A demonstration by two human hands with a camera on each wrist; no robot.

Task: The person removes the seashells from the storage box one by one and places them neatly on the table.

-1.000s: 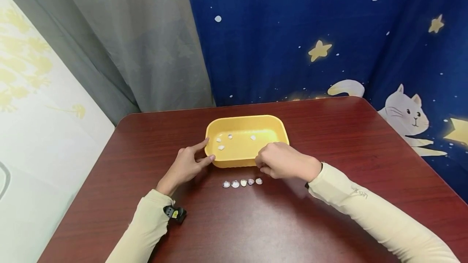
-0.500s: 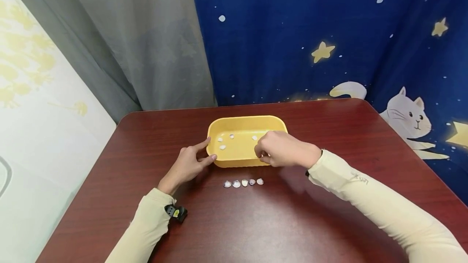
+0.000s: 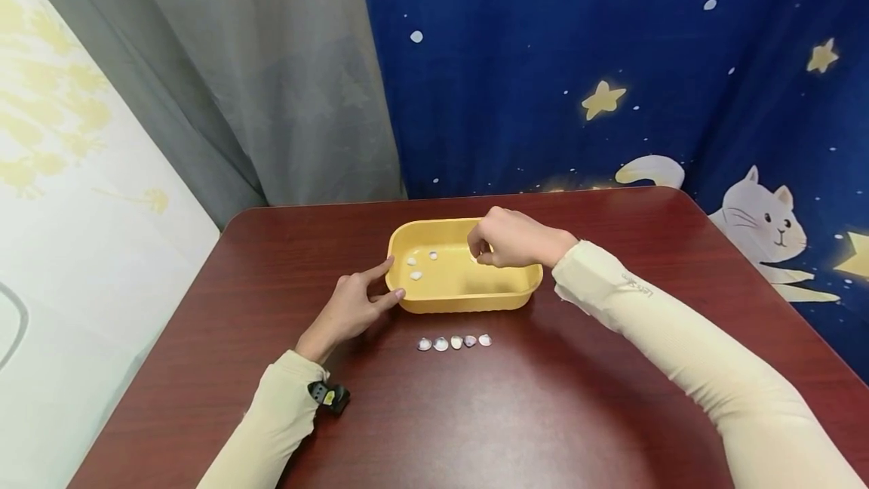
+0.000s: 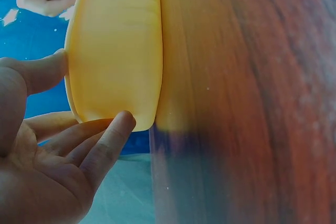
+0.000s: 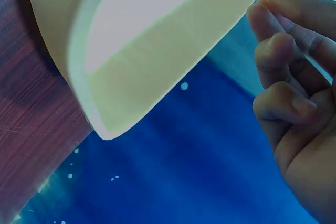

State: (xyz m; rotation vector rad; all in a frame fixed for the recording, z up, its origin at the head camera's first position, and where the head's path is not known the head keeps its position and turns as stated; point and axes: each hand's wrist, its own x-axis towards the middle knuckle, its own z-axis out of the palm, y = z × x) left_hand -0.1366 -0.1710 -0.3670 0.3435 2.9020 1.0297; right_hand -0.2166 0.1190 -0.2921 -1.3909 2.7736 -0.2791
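Observation:
A yellow plastic tub [image 3: 462, 304] stands on the table, with several small white seashells on its floor, such as one near its left end [image 3: 416, 275]. My left hand [image 3: 353, 304] grips the tub's left end, thumb by the front rim and fingers along the end wall. My right hand [image 3: 511, 238] is over the tub with fingers curled and thumb against the index finger. Nothing shows between those fingertips in the right wrist view. A white shell [image 3: 473, 258] peeks out right under them in the head view, mostly hidden.
A row of several seashells [image 3: 456, 342] lies on the dark red wooden table [image 3: 577, 413], in front of the tub. Behind the table hang a grey curtain [image 3: 305, 96] and a blue starry curtain [image 3: 509, 81]. A white panel [image 3: 88, 247] stands at the left.
My right hand has moved from the tub's front right rim back and up over the inside, covering the shell there. The left hand stays on the tub. The head view has shifted slightly.

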